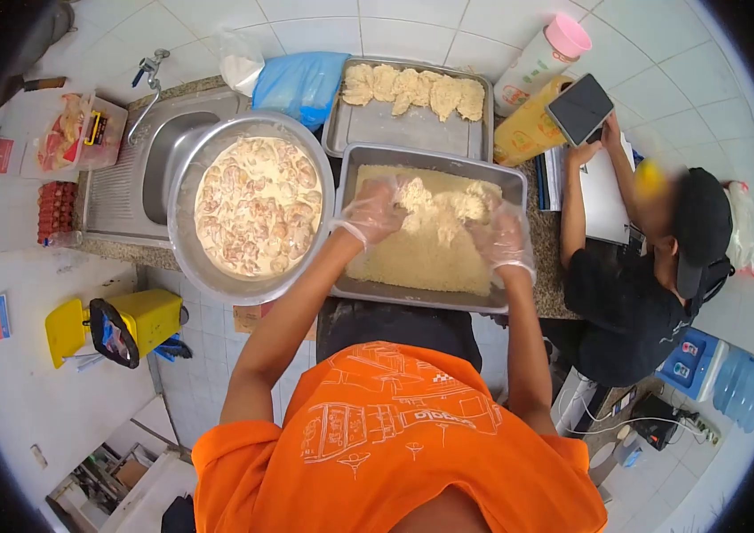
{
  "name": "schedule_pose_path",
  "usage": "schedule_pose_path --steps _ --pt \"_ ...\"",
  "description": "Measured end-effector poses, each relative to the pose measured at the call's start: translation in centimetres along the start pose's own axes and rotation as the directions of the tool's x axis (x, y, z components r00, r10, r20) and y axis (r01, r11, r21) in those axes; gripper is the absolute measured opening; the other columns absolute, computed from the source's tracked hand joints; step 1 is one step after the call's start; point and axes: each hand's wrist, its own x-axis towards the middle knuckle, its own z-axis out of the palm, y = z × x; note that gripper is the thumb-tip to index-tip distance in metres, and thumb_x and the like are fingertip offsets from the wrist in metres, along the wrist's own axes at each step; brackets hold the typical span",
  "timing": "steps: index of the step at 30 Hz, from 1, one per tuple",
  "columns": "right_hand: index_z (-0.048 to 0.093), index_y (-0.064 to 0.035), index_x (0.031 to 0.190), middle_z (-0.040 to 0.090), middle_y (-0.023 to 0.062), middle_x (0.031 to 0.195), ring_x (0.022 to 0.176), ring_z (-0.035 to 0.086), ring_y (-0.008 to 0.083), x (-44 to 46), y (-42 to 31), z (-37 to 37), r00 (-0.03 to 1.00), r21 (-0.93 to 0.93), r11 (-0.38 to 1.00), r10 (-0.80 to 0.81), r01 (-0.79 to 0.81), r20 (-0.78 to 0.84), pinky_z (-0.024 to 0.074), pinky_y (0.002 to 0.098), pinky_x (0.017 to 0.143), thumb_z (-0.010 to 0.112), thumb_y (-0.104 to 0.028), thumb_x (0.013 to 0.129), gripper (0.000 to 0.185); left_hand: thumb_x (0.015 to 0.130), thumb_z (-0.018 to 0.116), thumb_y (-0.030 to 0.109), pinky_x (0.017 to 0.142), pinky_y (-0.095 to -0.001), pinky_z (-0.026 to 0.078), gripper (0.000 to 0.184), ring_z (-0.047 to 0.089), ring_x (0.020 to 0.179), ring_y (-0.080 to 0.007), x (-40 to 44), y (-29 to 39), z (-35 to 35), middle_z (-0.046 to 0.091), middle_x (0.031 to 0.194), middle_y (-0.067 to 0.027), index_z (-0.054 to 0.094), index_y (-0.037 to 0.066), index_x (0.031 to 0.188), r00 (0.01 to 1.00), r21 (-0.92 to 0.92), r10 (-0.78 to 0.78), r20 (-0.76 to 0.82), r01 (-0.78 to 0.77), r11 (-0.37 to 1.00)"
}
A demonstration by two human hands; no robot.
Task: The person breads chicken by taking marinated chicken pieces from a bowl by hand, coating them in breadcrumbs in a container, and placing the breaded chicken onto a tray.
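Both hands wear clear plastic gloves and work over a deep grey tray (519, 169) of pale breadcrumbs (421, 262). My left hand (373, 213) has its fingers closed on the left end of a crumb-coated chicken piece (415, 197). On the other side, my right hand (495, 234) grips crumb-coated chicken (473, 202). Whether both hands hold one piece or two I cannot tell. To the left, a big round metal bowl (183, 240) holds raw chicken pieces (257, 209) in creamy batter. Behind the crumbs, a metal baking tray (412, 133) carries several breaded pieces (412, 89) along its back.
A sink (163, 169) with a tap lies left of the bowl, beside a blue plastic bag (301, 84). At the right, a co-worker (626, 293) holds a tablet (579, 109) beside tall containers (528, 120). A yellow bin (150, 320) stands below left.
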Motion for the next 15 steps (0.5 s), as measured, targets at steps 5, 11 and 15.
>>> schedule_pose_path --steps 5,11,15 --pt "0.052 -0.0072 0.12 0.061 0.0196 0.102 0.096 0.057 0.0369 6.5 -4.5 -4.1 0.996 0.005 0.999 -0.038 0.039 -0.078 0.0451 0.0415 0.084 0.07 -0.022 0.069 0.056 0.071 0.06 0.007 0.081 -0.0431 0.046 0.046 0.057 0.089 -0.0393 4.2 2.3 -6.9 0.061 0.093 -0.0229 0.055 0.006 0.116 0.994 0.142 0.092 -0.058 -0.083 0.986" --pt "0.045 -0.0094 0.129 0.054 0.0191 0.121 0.111 0.051 0.0319 15.2 -6.7 -2.0 0.982 -0.228 0.959 -0.141 0.167 0.124 0.0369 0.0377 0.097 0.062 -0.032 0.078 0.058 0.073 0.056 0.008 0.09 -0.0415 0.043 0.05 0.053 0.102 -0.0383 9.5 -3.1 -10.4 0.058 0.105 -0.0232 0.051 0.009 0.123 0.998 0.251 0.061 0.003 -0.06 0.966" --pt "0.036 -0.0108 0.137 0.042 0.0162 0.135 0.126 0.039 0.0276 21.6 -7.2 2.0 0.85 -0.244 0.941 -0.075 0.233 0.521 0.0264 0.0349 0.107 0.055 -0.037 0.084 0.062 0.073 0.059 0.008 0.095 -0.0416 0.041 0.06 0.052 0.105 -0.0386 13.3 -10.0 -10.4 0.056 0.112 -0.0228 0.043 0.014 0.132 0.961 0.21 -0.115 0.25 0.062 0.976"
